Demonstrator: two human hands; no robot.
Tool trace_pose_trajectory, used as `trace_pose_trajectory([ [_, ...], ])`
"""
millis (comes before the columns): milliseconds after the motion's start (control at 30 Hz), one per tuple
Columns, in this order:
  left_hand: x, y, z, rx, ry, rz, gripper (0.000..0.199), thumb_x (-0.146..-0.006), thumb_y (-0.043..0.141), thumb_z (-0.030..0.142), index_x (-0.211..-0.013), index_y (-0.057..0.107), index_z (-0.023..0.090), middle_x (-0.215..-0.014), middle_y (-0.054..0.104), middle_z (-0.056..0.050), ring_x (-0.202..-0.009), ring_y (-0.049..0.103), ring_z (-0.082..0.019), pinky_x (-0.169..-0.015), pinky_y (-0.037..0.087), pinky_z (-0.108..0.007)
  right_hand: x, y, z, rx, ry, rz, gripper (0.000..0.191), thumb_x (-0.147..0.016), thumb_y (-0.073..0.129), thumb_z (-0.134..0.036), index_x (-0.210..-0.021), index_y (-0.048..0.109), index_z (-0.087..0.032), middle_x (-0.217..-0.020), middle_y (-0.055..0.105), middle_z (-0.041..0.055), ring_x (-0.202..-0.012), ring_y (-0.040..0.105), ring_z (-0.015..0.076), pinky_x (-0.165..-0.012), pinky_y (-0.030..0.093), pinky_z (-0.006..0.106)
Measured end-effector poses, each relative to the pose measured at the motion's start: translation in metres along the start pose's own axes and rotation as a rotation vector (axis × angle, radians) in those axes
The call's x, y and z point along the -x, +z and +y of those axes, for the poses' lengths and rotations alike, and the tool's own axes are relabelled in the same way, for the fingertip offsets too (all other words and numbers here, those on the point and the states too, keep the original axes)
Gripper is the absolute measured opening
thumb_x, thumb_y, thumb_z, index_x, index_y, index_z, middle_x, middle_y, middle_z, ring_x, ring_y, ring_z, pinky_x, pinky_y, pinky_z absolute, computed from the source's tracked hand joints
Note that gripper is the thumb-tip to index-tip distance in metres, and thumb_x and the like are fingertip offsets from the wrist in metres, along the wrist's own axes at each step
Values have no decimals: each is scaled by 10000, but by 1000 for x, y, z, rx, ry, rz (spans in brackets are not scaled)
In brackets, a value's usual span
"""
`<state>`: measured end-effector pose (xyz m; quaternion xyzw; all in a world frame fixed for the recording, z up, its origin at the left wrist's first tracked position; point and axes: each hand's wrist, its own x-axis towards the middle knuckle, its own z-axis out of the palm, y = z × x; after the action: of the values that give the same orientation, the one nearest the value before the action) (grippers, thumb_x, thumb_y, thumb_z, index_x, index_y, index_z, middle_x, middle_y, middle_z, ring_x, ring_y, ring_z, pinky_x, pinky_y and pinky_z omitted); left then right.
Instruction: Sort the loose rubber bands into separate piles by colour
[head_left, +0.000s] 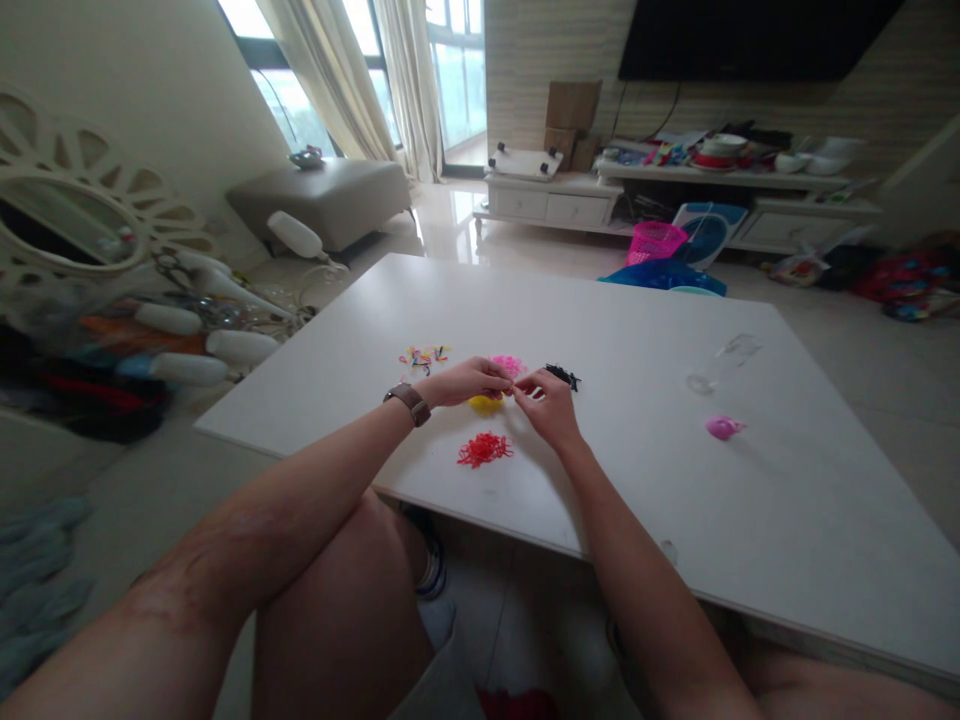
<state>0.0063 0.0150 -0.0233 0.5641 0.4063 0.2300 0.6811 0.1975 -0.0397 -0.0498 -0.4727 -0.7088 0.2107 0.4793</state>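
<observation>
The left hand (480, 380) and the right hand (546, 402) are held with fingertips almost meeting; whether anything is pinched cannot be told; the yellow pile (486, 406) is seen just below the left hand, nearer to it; no clear long axis is shown.

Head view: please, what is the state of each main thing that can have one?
Left hand: fingers bent, grip unclear
Right hand: fingers bent, grip unclear
Red bands: heaped
Yellow bands: heaped, partly hidden
Pink bands: heaped
Black bands: heaped
Mixed-colour bands: scattered
Curtains: partly open
Television: screen dark
</observation>
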Motion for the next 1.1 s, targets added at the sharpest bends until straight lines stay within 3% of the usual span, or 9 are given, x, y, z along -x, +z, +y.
trace_pose_trajectory([
  [567, -1, 1, 1, 95, -68, 61, 48, -782, 754, 86, -830, 757, 86, -792, 748, -110, -658, 647, -108, -685, 523, -240, 0, 0, 1, -7, -1, -6, 75, -821, 684, -194, -747, 700, -195, -758, 654, 16, -661, 588, 147, -631, 472, 287],
  [767, 2, 5, 6, 48, -80, 64, 162, -780, 604, 8, -762, 745, 83, -793, 750, -108, -619, 631, -91, -653, 508, -209, 0, 0, 1, -6, 6, -5, 74, -819, 680, -194, -747, 699, -193, -766, 658, 18, -663, 593, 146, -629, 472, 283],
  [967, 3, 5, 6, 2, -42, 26, 100, -786, 683, 129, -763, 767, 79, -730, 712, -89, -621, 594, -91, -627, 477, -206, 0, 0, 1, 4, 9, -6, 86, -829, 672, -209, -747, 695, -193, -762, 650, 18, -661, 587, 145, -622, 470, 282],
  [1100, 5, 2, 6, -42, -18, -3, 188, -752, 803, 266, -795, 778, 85, -719, 694, -78, -663, 599, -108, -653, 474, -231, 0, -1, 0, 18, 18, -10, 97, -834, 662, -220, -745, 695, -198, -759, 650, 20, -667, 593, 147, -629, 480, 283],
])
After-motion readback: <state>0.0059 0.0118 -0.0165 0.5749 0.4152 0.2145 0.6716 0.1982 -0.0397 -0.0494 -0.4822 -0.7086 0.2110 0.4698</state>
